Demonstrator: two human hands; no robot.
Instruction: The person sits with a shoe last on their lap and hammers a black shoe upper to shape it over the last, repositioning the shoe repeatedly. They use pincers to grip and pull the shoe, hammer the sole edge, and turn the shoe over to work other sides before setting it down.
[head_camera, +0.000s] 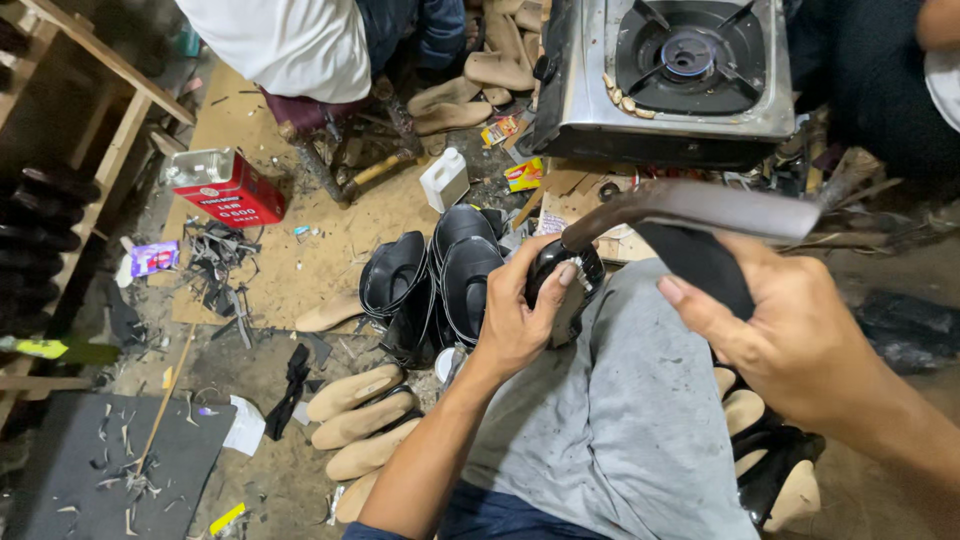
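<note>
Left grip: my left hand (515, 320) closes around a black shoe (560, 285) on my knee.
Right grip: my right hand (790, 335) clasps a metal tool (700, 205), its tip at the shoe.
Nearby: gas stove (680, 70) on the floor.

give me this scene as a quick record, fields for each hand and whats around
left hand: grips a black shoe on the lap
right hand: holds a metal tool, its tip at the shoe
lap: grey cloth
floor left: black shoe uppers, tan soles, red can, white bottle
top: gas stove
other person: white shirt at the top left
</note>
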